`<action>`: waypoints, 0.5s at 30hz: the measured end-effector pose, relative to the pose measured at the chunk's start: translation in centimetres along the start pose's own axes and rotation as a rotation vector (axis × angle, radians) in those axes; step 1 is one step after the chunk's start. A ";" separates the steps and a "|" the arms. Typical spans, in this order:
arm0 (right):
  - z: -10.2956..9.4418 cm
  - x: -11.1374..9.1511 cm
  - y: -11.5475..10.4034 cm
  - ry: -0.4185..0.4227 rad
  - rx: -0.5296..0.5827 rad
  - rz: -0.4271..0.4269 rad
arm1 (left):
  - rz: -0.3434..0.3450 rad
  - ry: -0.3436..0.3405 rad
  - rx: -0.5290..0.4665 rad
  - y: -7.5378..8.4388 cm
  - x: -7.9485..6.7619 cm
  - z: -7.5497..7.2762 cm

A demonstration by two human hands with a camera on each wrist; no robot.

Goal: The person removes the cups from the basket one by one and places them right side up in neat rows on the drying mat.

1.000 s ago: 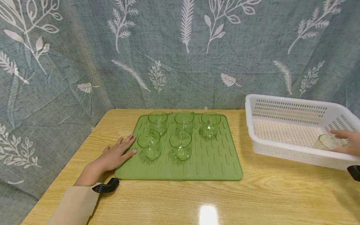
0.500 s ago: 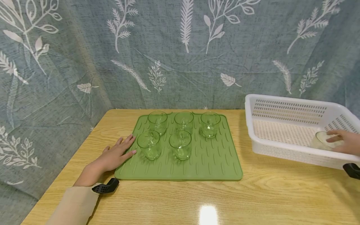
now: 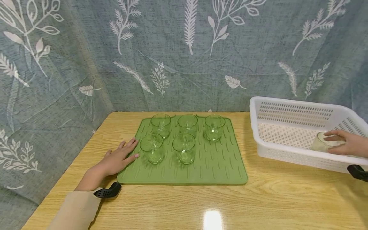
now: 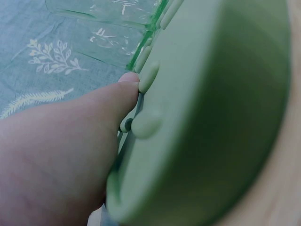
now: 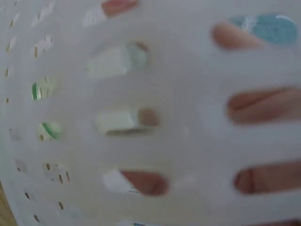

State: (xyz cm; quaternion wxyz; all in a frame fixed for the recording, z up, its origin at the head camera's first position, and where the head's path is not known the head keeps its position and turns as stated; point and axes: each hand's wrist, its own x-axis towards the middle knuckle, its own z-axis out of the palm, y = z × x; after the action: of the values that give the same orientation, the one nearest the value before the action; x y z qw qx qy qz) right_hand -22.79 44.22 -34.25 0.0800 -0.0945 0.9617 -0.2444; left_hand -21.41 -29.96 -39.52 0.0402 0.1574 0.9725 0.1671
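Note:
A green ribbed mat [image 3: 215,169] lies on the table, bearing several clear glasses, three in a back row and two in front. My left hand [image 3: 118,161] rests with spread fingers on the mat's left edge, beside the front-left glass [image 3: 153,151]. In the left wrist view its thumb [image 4: 106,106] lies at the mat's rim. At the far right, my right hand [image 3: 349,144] reaches into a white basket [image 3: 299,153] and grips a glass [image 3: 318,142] by its side. The right wrist view looks through the slotted basket wall [image 5: 188,141], with parts of fingers showing.
The wooden table [image 3: 161,207] extends in front of the mat and basket. A blue-grey curtain [image 3: 178,80] with white leaf prints hangs behind and at the left. The basket's raised near wall partly hides the right hand and its glass.
My right hand has moved left inside the basket, and the glass has shifted left with it. The left hand and the glasses on the mat stay where they were.

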 end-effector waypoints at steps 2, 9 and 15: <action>0.0 0.1 -0.2 0.001 -0.002 0.012 | 0.001 0.000 -0.002 0.0 0.0 0.1; 0.0 1.4 2.5 0.095 0.050 0.044 | 0.002 0.004 -0.006 -0.1 0.1 0.1; 0.6 2.8 6.0 0.299 0.118 0.006 | 0.003 0.004 -0.004 -0.2 0.1 0.1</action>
State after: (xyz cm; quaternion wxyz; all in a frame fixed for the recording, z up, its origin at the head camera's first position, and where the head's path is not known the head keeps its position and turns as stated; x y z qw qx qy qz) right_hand -26.22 48.50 -37.96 -0.0577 -0.0492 0.9471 -0.3118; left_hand -21.54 -30.09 -39.65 0.0385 0.1585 0.9720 0.1694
